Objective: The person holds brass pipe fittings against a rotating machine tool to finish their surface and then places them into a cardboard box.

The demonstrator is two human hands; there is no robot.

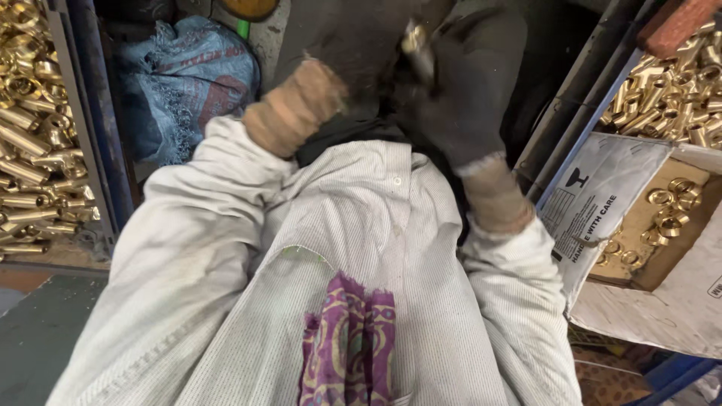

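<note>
Both my hands wear dark gloves with tan knitted cuffs and are raised close in front of my white striped shirt [353, 225]. My right hand [451, 98] is closed around a small brass fitting [415, 41], whose shiny end sticks out above the glove. My left hand [353, 37] is just left of the fitting, dark and blurred against a dark background. Whether it touches the fitting or how its fingers are set does not show.
A blue-framed bin [83, 135] at the left holds a heap of brass fittings [30, 128]. More brass fittings [669, 90] fill a bin at the upper right. A cardboard box [602, 188] below it holds brass rings [665, 210]. A blue sack [188, 83] lies ahead. A purple patterned cloth [350, 346] hangs at my chest.
</note>
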